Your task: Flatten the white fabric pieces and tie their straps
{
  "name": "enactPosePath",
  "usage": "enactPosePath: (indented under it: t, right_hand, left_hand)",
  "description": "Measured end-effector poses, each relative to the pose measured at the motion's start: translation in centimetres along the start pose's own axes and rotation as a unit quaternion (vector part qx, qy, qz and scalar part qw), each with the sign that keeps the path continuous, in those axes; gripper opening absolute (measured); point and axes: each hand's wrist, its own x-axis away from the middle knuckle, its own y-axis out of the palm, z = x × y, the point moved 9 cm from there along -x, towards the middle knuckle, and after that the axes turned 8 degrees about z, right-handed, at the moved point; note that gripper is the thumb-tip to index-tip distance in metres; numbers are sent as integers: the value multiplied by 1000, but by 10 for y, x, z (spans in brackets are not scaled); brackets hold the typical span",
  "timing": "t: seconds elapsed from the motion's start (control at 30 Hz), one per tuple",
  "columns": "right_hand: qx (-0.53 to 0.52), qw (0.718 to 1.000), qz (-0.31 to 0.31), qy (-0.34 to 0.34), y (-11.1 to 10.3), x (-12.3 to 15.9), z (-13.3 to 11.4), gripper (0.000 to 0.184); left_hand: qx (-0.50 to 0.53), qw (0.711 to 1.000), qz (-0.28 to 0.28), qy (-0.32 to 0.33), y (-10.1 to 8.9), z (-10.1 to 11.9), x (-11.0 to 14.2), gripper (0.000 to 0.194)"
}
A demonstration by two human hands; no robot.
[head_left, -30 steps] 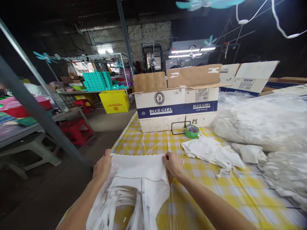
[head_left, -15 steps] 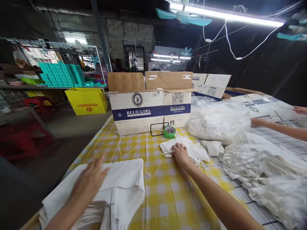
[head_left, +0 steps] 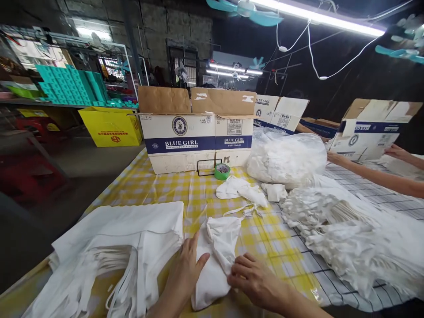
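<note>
A crumpled white cloth piece [head_left: 216, 254] with a strap lies on the yellow checked tablecloth [head_left: 172, 190] in front of me. My left hand [head_left: 185, 274] rests flat on its left side, fingers spread. On the cloth's right edge my right hand [head_left: 256, 280] has its fingers curled and pinching the fabric. To the left lies a stack of flat white cloth pieces [head_left: 132, 234] with long straps hanging toward me. More loose white pieces [head_left: 240, 190] lie further back.
An open BLUE GIRL carton [head_left: 195, 141] stands at the back, with a green tape roll [head_left: 222, 171] before it. A plastic bag of white goods [head_left: 286, 159] and a heap of strapped pieces [head_left: 347, 229] fill the right. Another person's arms [head_left: 374, 176] hold a carton [head_left: 367, 132].
My right hand pulled one white piece from the far pile toward me. My left hand left the stack and came onto that piece. The view turned right.
</note>
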Motion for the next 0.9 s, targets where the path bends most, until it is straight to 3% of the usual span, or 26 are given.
enactPosePath:
  t: [0.07, 0.17, 0.27, 0.33, 0.43, 0.53, 0.6, 0.7, 0.77, 0.83, 0.9]
  right_hand:
    - [-30, 999, 7, 23, -7, 19, 5, 13]
    - [-63, 991, 63, 98, -27, 31, 28, 21]
    - [-69, 978, 129, 151, -40, 20, 40, 30]
    - [-73, 974, 145, 157, -37, 3, 36, 38]
    - [-77, 983, 96, 138, -14, -24, 22, 58]
    - [-69, 990, 21, 118, 5, -31, 15, 30]
    - [-69, 990, 24, 122, 2, -22, 16, 13]
    - [-81, 985, 55, 143, -14, 4, 19, 8]
    - [-86, 983, 47, 157, -21, 24, 19, 13]
    - [-84, 981, 31, 172, -27, 42, 19, 20]
    - [-78, 980, 20, 182, -34, 57, 18, 23]
  left_hand:
    - [-37, 998, -29, -33, 1, 3, 7, 51]
    - [-61, 994, -61, -62, 1, 8, 14, 32]
    - [-56, 996, -61, -45, 2, 15, 17, 15]
    - [-57, 997, -46, -31, 1, 20, 18, 12]
    - [-38, 999, -27, -21, -8, 25, 25, 16]
    - [19, 999, -24, 24, -27, 38, 41, 19]
    - [84, 993, -45, 72, -38, 52, 58, 20]
    - [179, 970, -101, 129, -43, 77, 88, 20]
    - [219, 953, -153, 146, -34, 92, 103, 19]
    - [243, 944, -186, 121, -22, 96, 108, 18]
    - [250, 954, -154, 68, -17, 89, 97, 21]
